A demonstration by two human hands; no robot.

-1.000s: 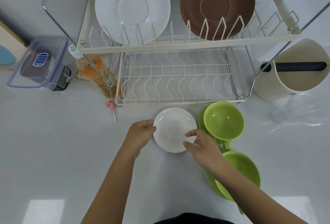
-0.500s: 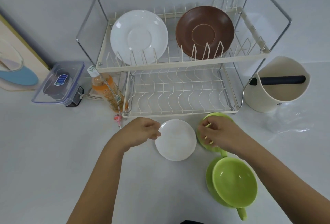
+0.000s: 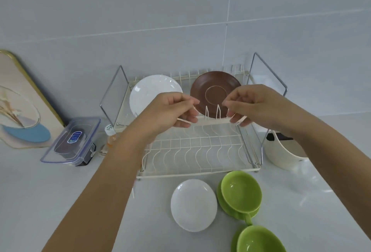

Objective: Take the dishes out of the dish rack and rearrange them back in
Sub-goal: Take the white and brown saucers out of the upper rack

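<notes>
The two-tier wire dish rack (image 3: 200,152) stands against the wall, its lower tier bare. In the upper tier a white plate (image 3: 149,94) and a brown plate (image 3: 213,89) stand upright. My left hand (image 3: 172,111) and right hand (image 3: 254,104) are raised in front of the upper tier, one at each side of the brown plate, fingers loosely curled around nothing. Whether they touch the plate or the rail I cannot tell. On the counter in front of the rack lie a small white saucer (image 3: 193,204), a green cup on a green saucer (image 3: 241,193), and a second green cup (image 3: 260,239).
Left of the rack are a clear lidded plastic container (image 3: 72,141) and a bottle of orange liquid (image 3: 110,136). A decorated board (image 3: 18,99) leans on the wall at far left. A cream bucket (image 3: 281,154) stands right of the rack. A lollipop stick (image 3: 132,191) lies near the rack's front corner.
Both hands let go of the small white saucer, which stays on the counter, and rose to the upper tier by the brown plate. The view tilted upward.
</notes>
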